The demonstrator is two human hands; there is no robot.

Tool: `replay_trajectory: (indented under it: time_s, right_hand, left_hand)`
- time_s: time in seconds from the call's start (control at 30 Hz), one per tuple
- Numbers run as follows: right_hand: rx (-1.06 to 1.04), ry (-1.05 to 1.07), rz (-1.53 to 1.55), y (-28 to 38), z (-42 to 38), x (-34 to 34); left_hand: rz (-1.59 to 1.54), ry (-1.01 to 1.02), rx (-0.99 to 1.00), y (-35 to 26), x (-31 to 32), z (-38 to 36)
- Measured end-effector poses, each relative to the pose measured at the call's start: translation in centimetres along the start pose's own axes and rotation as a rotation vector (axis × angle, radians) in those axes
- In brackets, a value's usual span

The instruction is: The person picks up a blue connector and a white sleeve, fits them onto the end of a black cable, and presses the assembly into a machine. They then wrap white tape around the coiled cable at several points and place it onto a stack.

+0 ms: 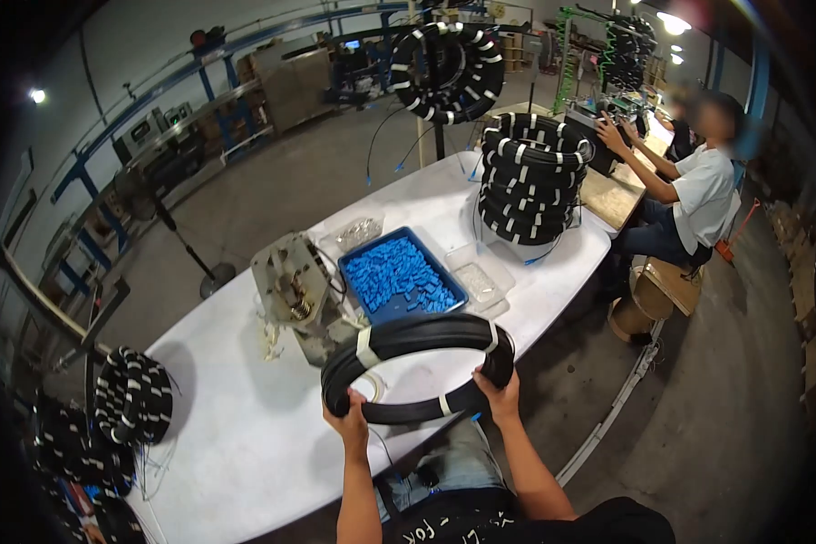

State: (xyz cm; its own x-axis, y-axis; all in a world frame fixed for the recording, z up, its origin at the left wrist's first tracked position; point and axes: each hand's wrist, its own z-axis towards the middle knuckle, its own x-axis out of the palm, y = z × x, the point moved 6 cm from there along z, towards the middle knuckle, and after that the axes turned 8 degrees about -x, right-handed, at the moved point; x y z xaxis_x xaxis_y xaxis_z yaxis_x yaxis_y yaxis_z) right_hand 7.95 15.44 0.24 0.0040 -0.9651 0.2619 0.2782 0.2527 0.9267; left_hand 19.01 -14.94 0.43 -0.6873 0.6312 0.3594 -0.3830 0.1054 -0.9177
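Note:
A thick coil of black cable (417, 335), bound with white tape bands, is held up over the near edge of the white table. My left hand (346, 419) grips its left side, with the fingers wrapped around it. On the opposite side, my right hand (500, 396) is closed around the same coil. Through the ring, part of a pale tape roll (372, 388) shows on the table. A thin cable end with a blue tip (476, 417) hangs close to my right hand. Beyond the coil lies a blue tray (361, 299) full of small blue pieces.
A grey metal machine (290, 276) stands left of the tray, with clear containers (358, 233) nearby. Stacked cable coils (530, 195) rise at the right; another coil (408, 77) hangs behind. More coils (131, 399) sit far left. A co-worker (707, 190) sits at the right.

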Motion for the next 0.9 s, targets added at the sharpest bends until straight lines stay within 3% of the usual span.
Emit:
replay_trajectory:
  time_s: [0.2,0.3,0.33,0.43,0.5,0.53,0.67,0.8,0.9]
  right_hand:
    - [0.000,0.068,0.094,-3.5,-1.1,0.0]
    - [0.071,-0.068,0.256,-5.1,-1.6,0.4]
    - [0.066,-0.103,0.170,-5.4,-1.6,0.3]
    - [0.078,-0.225,0.232,-2.1,-1.4,0.1]
    - [0.157,-0.257,0.245,-1.1,-1.3,-1.5]
    - [0.094,-0.330,0.121,-4.2,-1.5,-4.1]
    - [0.159,-0.487,0.228,3.5,1.7,-6.1]
    - [-0.010,-0.417,0.077,8.8,7.5,-8.9]
    - [-0.118,-0.364,0.076,12.5,12.8,-9.8]
  left_hand:
    - [0.043,-0.007,-0.001,0.0,-0.5,-0.7]
    - [-0.074,0.009,-0.104,-0.1,-0.2,-0.6]
    - [-0.094,0.009,-0.137,-0.1,-0.1,-0.5]
    - [-0.011,-0.085,-0.216,-0.9,0.4,-1.1]
    - [0.100,-0.072,-0.292,-2.5,3.0,-1.6]
    - [0.147,-0.085,-0.337,-3.4,4.9,-1.8]
    - [0.176,0.105,-0.474,-3.4,12.2,-0.8]
    - [0.095,0.407,-0.385,-3.0,20.8,1.9]
    - [0.096,0.512,-0.276,-4.3,27.7,5.0]
